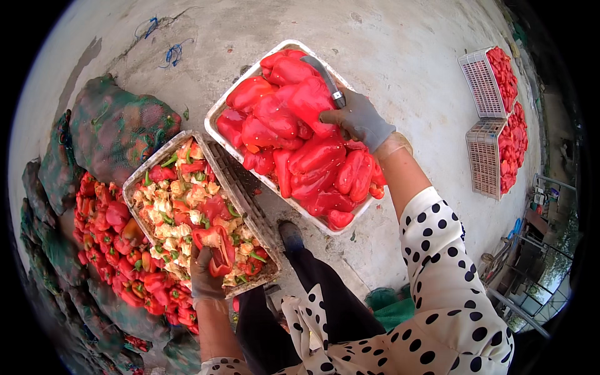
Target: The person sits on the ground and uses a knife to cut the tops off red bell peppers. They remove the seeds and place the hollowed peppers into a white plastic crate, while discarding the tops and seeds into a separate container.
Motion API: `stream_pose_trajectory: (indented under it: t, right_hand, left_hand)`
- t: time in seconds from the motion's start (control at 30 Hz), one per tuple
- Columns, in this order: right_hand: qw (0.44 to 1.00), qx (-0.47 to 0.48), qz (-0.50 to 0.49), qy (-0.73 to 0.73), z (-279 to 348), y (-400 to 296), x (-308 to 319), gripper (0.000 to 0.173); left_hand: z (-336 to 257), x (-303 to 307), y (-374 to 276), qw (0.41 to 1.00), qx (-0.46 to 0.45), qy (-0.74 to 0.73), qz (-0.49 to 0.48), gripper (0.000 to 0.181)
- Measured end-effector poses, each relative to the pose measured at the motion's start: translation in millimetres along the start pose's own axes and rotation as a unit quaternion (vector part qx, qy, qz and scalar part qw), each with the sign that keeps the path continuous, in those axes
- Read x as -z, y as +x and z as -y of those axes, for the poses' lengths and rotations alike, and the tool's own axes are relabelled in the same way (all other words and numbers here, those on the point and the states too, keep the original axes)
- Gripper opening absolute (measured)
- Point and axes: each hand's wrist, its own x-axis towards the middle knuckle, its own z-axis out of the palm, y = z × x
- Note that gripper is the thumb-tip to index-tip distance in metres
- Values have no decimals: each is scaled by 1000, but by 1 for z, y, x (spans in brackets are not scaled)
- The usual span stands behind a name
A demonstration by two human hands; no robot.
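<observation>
My gloved left hand (206, 274) holds a cut-open red bell pepper (219, 248), its hollow inside showing, above the crate of pepper cores (248, 211) with pale seeds and green stems. My gloved right hand (361, 117) grips a curved knife (323, 77) by its dark handle. That hand rests against the heaped cored red peppers (293, 105) in a white crate (213, 112). The blade lies over the top of the heap, pointing to the upper left. Whether the right fingers also hold a pepper, I cannot tell.
Whole red peppers (136, 262) are piled at the left, among green mesh sacks (122, 126). Two plastic crates (485, 152) (478, 77) of red peppers stand at the far right. Blue string (173, 54) lies on the concrete floor. Green netting (389, 309) is near my legs.
</observation>
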Motion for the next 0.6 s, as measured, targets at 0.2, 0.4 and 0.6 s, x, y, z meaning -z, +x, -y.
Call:
stream_pose_trajectory:
  t: [0.2,0.4,0.6]
  right_hand:
    - [928,116,-151,-319,-20,49,-36,54]
    - [992,62,-109,6,7,-19,-59,22]
    - [982,105,142,-62,-10,-123,-172,28]
  left_hand:
    - [45,-31,-25,993,91,-54,60,61]
    - [37,-43,-9,987,104,-70,102,62]
    - [29,-43,-16,993,71,65,69,59]
